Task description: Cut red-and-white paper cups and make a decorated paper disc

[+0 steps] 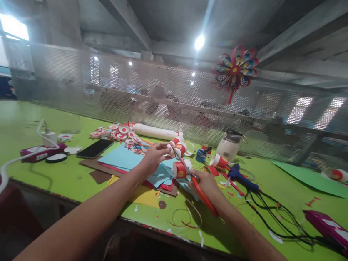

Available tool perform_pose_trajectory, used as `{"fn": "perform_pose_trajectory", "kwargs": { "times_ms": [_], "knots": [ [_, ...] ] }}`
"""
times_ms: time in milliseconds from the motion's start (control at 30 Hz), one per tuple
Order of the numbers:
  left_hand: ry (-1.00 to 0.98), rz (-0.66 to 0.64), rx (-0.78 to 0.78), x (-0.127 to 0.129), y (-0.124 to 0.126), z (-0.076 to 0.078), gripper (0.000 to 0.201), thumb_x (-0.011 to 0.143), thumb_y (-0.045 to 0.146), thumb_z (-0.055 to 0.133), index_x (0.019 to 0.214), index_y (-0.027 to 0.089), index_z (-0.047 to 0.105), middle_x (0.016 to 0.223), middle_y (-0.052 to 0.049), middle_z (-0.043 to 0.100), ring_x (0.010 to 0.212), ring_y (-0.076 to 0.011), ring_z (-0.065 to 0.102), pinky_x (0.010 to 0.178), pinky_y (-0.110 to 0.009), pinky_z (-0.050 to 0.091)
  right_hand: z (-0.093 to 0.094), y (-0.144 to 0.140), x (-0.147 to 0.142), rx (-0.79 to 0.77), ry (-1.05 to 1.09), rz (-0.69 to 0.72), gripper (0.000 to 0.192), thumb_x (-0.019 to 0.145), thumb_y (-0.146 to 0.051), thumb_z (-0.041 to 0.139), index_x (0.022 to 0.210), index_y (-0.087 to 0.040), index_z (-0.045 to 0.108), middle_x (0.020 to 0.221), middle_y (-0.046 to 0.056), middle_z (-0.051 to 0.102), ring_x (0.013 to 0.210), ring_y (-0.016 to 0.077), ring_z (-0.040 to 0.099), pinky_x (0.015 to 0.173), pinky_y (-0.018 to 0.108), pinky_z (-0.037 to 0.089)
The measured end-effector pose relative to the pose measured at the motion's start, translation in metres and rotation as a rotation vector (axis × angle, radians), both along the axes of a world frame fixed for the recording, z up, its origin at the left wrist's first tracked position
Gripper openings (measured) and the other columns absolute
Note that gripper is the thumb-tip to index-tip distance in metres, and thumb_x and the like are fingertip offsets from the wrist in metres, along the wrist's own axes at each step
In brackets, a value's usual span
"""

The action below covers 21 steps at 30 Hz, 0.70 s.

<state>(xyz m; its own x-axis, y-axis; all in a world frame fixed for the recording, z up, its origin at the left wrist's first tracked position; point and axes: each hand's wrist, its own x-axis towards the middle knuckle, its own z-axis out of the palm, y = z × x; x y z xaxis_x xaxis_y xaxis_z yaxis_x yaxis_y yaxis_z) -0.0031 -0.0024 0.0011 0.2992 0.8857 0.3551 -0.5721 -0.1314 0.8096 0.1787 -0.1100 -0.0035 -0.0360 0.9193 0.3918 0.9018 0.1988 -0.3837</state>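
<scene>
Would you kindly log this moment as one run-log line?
left hand: holding paper strip | right hand: gripping red scissors, blades at strip | green table: paper sheets

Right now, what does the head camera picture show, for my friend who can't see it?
The right hand holds red scissors while the left hand pinches a red-and-white paper strip above coloured paper sheets on a green table.

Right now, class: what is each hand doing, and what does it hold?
Left hand: closed on a red-and-white paper piece.
Right hand: closed on red-handled metal scissors, blades towards that piece.
</scene>
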Motion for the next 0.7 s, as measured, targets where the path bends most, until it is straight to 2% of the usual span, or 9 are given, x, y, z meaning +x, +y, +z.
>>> {"fn": "perform_pose_trajectory", "kwargs": {
  "times_ms": [333,700],
  "knots": [
    [0.021,0.006,0.003,-0.0003,-0.0009,-0.0003,0.034,0.057,0.023,0.079,0.086,0.01,0.066,0.083,-0.009,0.067,0.079,-0.0201,0.063,0.079,-0.042,0.049,-0.0011,0.0018,0.0025,-0.032,0.031,0.021,0.036,0.063,-0.018,0.051,0.091,-0.017,0.074,0.06,0.002,0.064,0.058,0.0164,0.055,0.055,0.023,0.037],
    [0.004,-0.012,-0.012,0.0002,0.0004,-0.0006,0.034,0.06,0.021,0.077,0.09,0.01,0.064,0.082,-0.008,0.068,0.077,-0.0195,0.064,0.08,-0.041,0.049,0.0011,-0.0019,-0.0014,0.006,0.034,0.024,0.035,0.063,-0.016,0.05,0.087,-0.014,0.075,0.06,0.003,0.066,0.058,0.0169,0.057,0.056,0.023,0.038]
  ]
}}
